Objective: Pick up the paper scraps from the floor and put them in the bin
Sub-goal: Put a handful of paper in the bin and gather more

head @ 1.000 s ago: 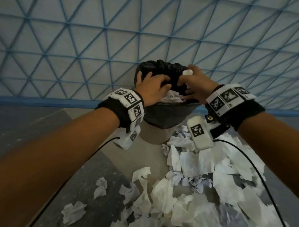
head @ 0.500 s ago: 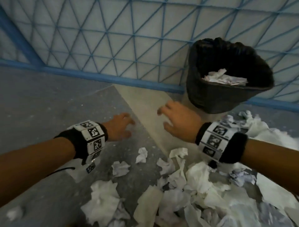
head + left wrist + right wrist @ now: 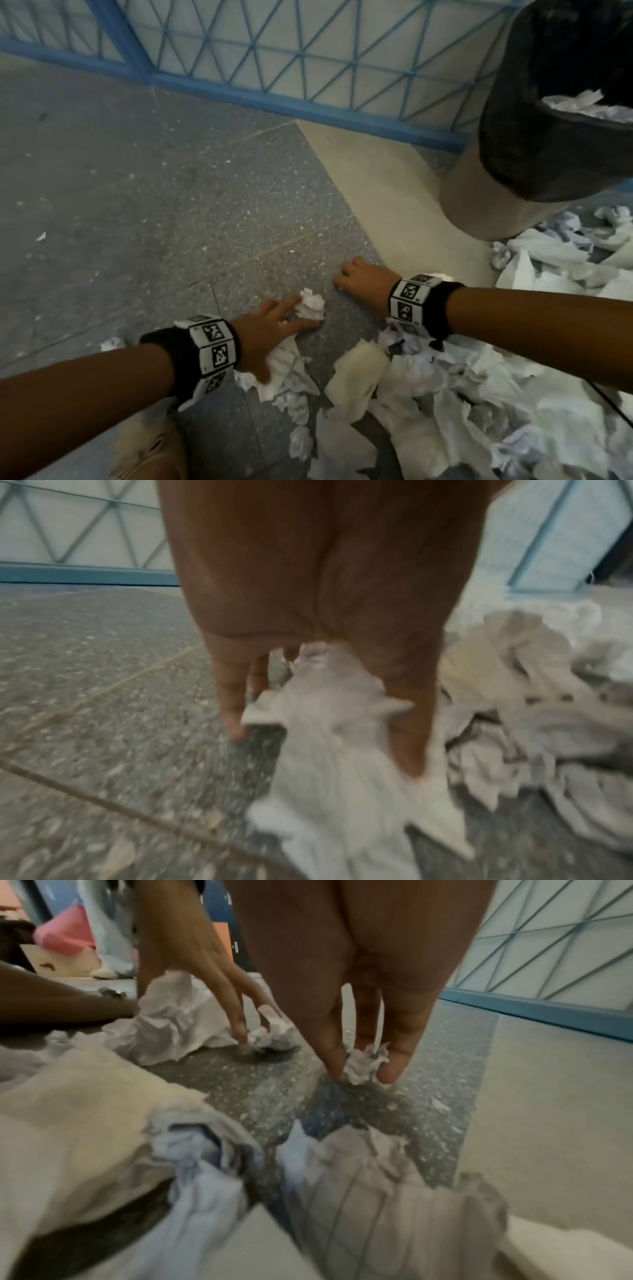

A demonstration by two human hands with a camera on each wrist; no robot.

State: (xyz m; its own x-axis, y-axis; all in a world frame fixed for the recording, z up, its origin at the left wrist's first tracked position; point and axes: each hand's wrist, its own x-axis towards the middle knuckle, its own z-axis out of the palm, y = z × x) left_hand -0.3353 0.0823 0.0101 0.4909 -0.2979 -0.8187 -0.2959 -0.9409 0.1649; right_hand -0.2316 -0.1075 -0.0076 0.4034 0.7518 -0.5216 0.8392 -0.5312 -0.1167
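**A:** How are the arms placed?

**B:** Both reach down to the grey floor (image 3: 144,192) from the lower edge of the head view, palms down. The left hand (image 3: 270,329) is at lower centre, the right hand (image 3: 363,281) just right of it, near but apart.

**A:** And the fingers?

**B:** The left hand's fingers are spread; its fingertips touch a crumpled paper ball (image 3: 311,305) while the palm lies over a flat white scrap (image 3: 329,750). The right hand's thumb and fingers pinch a small paper wad (image 3: 365,1064) against the floor.

**A:** Where is everything else?

**B:** The loose paper scraps (image 3: 479,394) heap across the lower right. The bin (image 3: 534,144), black-lined with paper inside, stands at upper right before a blue lattice fence (image 3: 274,51).
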